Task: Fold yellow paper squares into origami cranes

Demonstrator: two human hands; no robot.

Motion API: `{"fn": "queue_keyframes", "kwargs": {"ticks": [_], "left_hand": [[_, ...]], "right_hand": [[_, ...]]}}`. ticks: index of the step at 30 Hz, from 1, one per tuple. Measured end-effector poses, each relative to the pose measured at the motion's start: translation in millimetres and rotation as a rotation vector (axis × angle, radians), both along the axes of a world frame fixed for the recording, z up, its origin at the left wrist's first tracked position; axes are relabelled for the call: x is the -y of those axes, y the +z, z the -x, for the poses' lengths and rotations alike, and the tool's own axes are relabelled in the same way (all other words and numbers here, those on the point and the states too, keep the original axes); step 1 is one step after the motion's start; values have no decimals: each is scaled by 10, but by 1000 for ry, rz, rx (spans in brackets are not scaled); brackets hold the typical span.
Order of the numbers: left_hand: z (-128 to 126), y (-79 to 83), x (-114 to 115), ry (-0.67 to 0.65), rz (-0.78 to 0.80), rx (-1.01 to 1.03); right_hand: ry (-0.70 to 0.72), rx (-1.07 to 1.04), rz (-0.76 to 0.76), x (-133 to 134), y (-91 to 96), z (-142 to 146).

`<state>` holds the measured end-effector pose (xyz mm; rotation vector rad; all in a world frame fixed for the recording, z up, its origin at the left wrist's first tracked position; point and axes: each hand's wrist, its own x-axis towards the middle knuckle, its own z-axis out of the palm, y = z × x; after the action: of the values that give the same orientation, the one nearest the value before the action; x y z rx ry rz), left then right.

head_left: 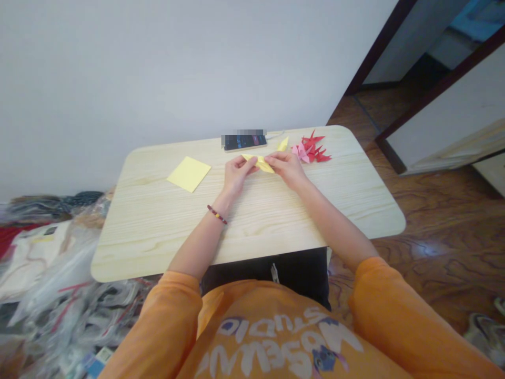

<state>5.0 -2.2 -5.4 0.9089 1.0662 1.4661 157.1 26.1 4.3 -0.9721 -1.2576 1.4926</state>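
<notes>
A folded piece of yellow origami paper (263, 164) is held between both hands above the middle of the table. My left hand (237, 173) pinches its left end between thumb and fingers. On the other side, my right hand (287, 167) grips it with closed fingertips, which hide part of the folds. Just behind my right hand lies another folded yellow paper piece (283, 144). To the right of that sit a pink folded paper figure (301, 152) and several red folded paper figures (312, 141), close together. A square of yellow paper (189, 173) lies flat to the left.
A phone (245, 141) with a cable stands at the table's back edge, near the wall. The pale wooden table (158, 231) has rounded corners. Bagged items and clothing (79, 295) are piled on the floor at the left. A doorway (410, 68) is at the right.
</notes>
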Motion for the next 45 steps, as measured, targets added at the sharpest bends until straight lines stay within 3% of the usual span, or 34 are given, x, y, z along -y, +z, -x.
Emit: {"fn": "queue_keyframes", "kwargs": {"ticks": [3, 8, 12, 17, 25, 39, 45], "left_hand": [[7, 19, 8, -36, -39, -67], [23, 73, 30, -63, -65, -161], [40, 77, 20, -78, -45, -110], [47, 81, 24, -38, 31, -39], [13, 162, 70, 31, 51, -95], [10, 121, 59, 12, 29, -105], [42, 112, 44, -85, 38, -152]], "right_hand": [[48, -26, 102, 14, 28, -18], [46, 38, 81, 18, 32, -10], [38, 5, 104, 0, 16, -8], [72, -73, 193, 19, 44, -26], [121, -63, 258, 40, 36, -36], [106, -19, 214, 6, 14, -17], [44, 55, 165, -5, -12, 9]]}}
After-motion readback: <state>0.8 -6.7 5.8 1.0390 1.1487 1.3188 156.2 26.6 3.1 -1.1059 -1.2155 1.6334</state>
